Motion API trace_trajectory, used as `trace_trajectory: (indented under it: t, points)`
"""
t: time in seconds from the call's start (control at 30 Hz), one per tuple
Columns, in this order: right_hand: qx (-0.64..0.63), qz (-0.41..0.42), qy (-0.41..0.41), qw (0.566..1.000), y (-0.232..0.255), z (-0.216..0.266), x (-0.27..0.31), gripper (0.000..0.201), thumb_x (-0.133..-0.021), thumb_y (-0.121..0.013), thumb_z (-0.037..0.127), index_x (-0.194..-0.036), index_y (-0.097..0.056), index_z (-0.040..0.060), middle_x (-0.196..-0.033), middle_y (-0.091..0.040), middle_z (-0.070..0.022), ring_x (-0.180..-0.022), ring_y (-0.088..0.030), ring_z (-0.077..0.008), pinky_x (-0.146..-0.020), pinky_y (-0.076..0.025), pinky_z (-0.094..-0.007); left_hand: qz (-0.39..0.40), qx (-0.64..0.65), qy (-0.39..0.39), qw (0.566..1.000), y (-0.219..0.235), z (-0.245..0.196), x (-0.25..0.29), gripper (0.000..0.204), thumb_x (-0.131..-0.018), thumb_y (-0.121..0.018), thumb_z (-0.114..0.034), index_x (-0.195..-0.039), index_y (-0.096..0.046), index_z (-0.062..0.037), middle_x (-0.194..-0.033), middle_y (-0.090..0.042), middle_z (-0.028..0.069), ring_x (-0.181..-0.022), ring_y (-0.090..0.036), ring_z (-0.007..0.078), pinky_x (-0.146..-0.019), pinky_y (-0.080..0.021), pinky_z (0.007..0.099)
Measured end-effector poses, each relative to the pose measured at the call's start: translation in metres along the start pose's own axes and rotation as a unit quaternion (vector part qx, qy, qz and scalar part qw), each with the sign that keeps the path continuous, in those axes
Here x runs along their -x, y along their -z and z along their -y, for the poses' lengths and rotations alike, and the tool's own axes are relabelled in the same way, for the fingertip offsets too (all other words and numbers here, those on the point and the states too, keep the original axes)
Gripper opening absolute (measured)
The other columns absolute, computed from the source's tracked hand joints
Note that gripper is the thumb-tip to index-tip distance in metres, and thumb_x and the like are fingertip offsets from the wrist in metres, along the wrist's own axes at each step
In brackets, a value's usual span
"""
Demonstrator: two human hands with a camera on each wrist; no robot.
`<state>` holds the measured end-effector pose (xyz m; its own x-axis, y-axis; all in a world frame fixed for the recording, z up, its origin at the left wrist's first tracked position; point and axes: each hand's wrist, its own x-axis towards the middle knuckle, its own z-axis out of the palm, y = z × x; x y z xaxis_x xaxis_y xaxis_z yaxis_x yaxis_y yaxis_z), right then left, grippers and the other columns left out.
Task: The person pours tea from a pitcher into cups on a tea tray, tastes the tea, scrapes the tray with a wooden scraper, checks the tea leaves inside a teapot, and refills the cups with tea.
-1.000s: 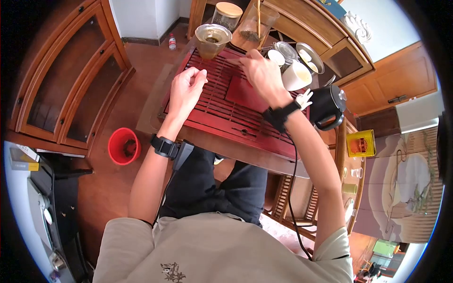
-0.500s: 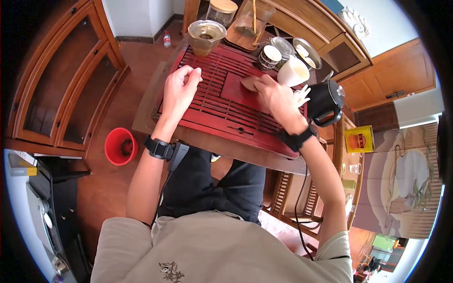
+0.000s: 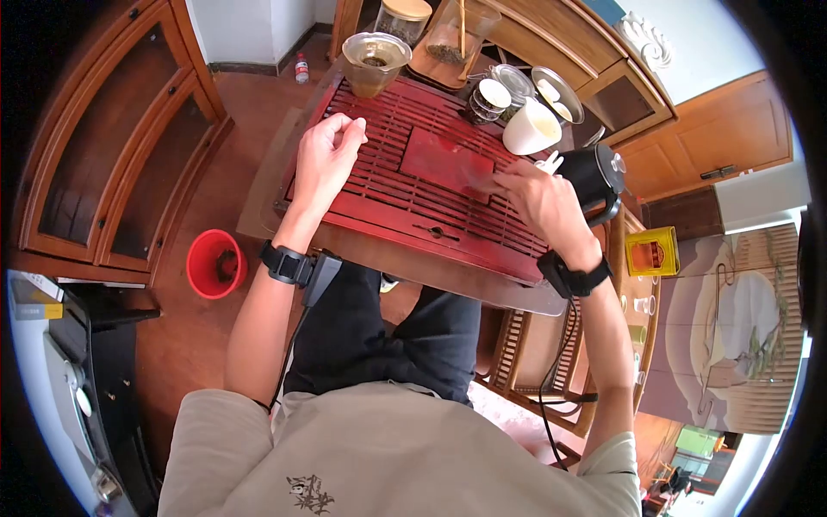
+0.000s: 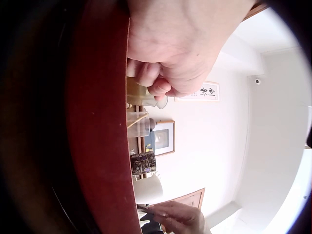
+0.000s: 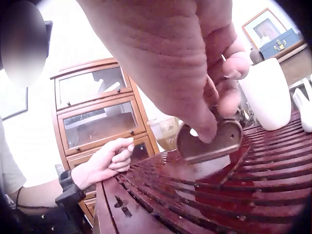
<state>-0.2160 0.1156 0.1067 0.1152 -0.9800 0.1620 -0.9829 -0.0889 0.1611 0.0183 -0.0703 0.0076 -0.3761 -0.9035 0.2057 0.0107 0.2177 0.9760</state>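
Observation:
My right hand [image 3: 547, 198] pinches a brown half-round scraper [image 5: 209, 146] with small holes in it, thumb on its near face. The scraper's straight edge is down at the smooth panel [image 3: 439, 159] of the red slatted tea tray [image 3: 370, 202]. Most of the scraper is hidden or blurred in the head view. My left hand [image 3: 327, 155] rests by the tray's left edge, its fingers loosely curled and nothing visible in them. Beyond it stands a glass pitcher with a strainer [image 3: 376, 65] on top. A white cup-like vessel [image 3: 531, 129] stands beyond my right hand.
Stacked small cups [image 3: 488, 100] stand at the tray's far right, near a steel bowl [image 3: 560, 93]. A black kettle [image 3: 594, 177] and a white figurine [image 3: 550, 162] are close to my right hand. A wooden-lidded jar [image 3: 401, 19] stands behind. A red bin [image 3: 217, 264] is on the floor.
My right hand has drawn the scraper across the tray's panel, towards me and to the right, uncovering the cups. My left hand has stayed by the tray's left edge.

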Motion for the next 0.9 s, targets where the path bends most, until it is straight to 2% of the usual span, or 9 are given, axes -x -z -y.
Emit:
trace_trajectory:
  t: [0.13,0.17,0.23,0.37,0.43,0.53,0.77,0.8,0.9]
  points:
    - [-0.074,-0.039,0.006,0.996,-0.003,0.009,-0.039,0.021,-0.085,-0.062,0.010,-0.106,-0.069,0.0105,-0.101,-0.066,-0.0075,-0.084,-0.065,-0.0314,-0.070,-0.055,-0.0390,-0.005,0.009,-0.013,1.000,-0.001,0.003,-0.003,0.030,-0.095,-0.061,-0.021,-0.073,-0.059,0.0002,-0.055,-0.051,-0.0015,-0.054,-0.039,0.0034,-0.050,-0.032,0.0263]
    - [-0.075,-0.042,0.006,0.996,-0.011,0.009,-0.049,0.021,-0.085,-0.062,0.010,-0.106,-0.069,0.0105,-0.101,-0.066,-0.0075,-0.084,-0.065,-0.0314,-0.070,-0.055,-0.0390,-0.005,0.006,-0.015,1.000,0.001,0.003,-0.004,0.030,-0.095,-0.061,-0.021,-0.073,-0.059,0.0002,-0.055,-0.051,-0.0015,-0.054,-0.039,0.0034,-0.050,-0.032,0.0263]
    - [-0.069,-0.122,0.050,0.989,-0.033,0.008,-0.069,0.026,-0.088,-0.055,0.011,-0.104,-0.072,0.0217,-0.095,-0.065,-0.0058,-0.077,-0.067,-0.0266,-0.063,-0.056,-0.0373,-0.003,-0.010,-0.012,1.000,0.001,0.003,-0.004,0.030,-0.095,-0.061,-0.021,-0.073,-0.059,0.0001,-0.055,-0.051,-0.0017,-0.054,-0.038,0.0034,-0.050,-0.032,0.0264]
    - [-0.052,-0.110,0.037,0.992,-0.059,0.008,-0.095,0.026,-0.086,-0.055,0.009,-0.105,-0.072,0.0180,-0.100,-0.065,-0.0066,-0.078,-0.068,-0.0268,-0.065,-0.056,-0.0376,-0.008,0.003,-0.013,1.000,-0.001,-0.001,-0.001,0.031,-0.095,-0.061,-0.021,-0.073,-0.059,0.0003,-0.054,-0.051,-0.0016,-0.053,-0.038,0.0035,-0.049,-0.031,0.0263]
    - [-0.017,-0.104,0.051,0.993,-0.062,0.005,-0.097,0.026,-0.085,-0.056,0.009,-0.106,-0.071,0.0138,-0.104,-0.066,-0.0065,-0.076,-0.069,-0.0272,-0.064,-0.056,-0.0380,0.001,0.013,-0.012,1.000,-0.001,0.006,-0.003,0.027,-0.099,-0.057,-0.020,-0.076,-0.057,-0.0048,-0.056,-0.037,-0.0090,-0.049,-0.031,0.0000,-0.044,-0.022,0.0217]
    - [-0.026,-0.092,0.058,0.994,-0.065,-0.008,-0.082,0.028,-0.085,-0.056,0.008,-0.109,-0.069,0.0118,-0.109,-0.065,-0.0054,-0.076,-0.069,-0.0273,-0.064,-0.057,-0.0383,-0.005,-0.007,-0.003,1.000,0.001,0.001,-0.002,0.031,-0.095,-0.061,-0.022,-0.073,-0.059,0.0004,-0.054,-0.050,-0.0018,-0.053,-0.039,0.0030,-0.049,-0.032,0.0262]
    - [-0.013,-0.071,0.029,0.997,-0.052,-0.032,-0.025,0.030,-0.085,-0.058,0.007,-0.113,-0.067,0.0111,-0.113,-0.065,-0.0041,-0.079,-0.069,-0.0267,-0.068,-0.056,-0.0378,0.002,0.009,0.004,1.000,0.000,0.001,-0.003,0.031,-0.095,-0.061,-0.022,-0.074,-0.058,0.0002,-0.054,-0.048,-0.0026,-0.054,-0.037,0.0028,-0.049,-0.030,0.0262]
    - [-0.036,-0.027,-0.016,0.999,-0.045,-0.032,-0.018,0.032,-0.084,-0.060,0.005,-0.115,-0.066,0.0089,-0.116,-0.065,-0.0057,-0.086,-0.066,-0.0305,-0.073,-0.056,-0.0387,0.003,0.009,0.006,1.000,0.001,0.000,-0.003,0.031,-0.095,-0.061,-0.022,-0.074,-0.058,0.0002,-0.054,-0.048,-0.0026,-0.054,-0.037,0.0028,-0.049,-0.030,0.0262]
    - [-0.023,-0.046,-0.003,0.999,-0.040,-0.039,-0.005,0.027,-0.084,-0.059,0.006,-0.110,-0.068,0.0088,-0.115,-0.065,-0.0065,-0.079,-0.068,-0.0291,-0.068,-0.056,-0.0377,0.004,0.005,-0.002,1.000,0.001,0.001,-0.001,0.032,-0.095,-0.061,-0.022,-0.073,-0.058,0.0002,-0.055,-0.048,-0.0027,-0.054,-0.037,0.0027,-0.049,-0.030,0.0260]
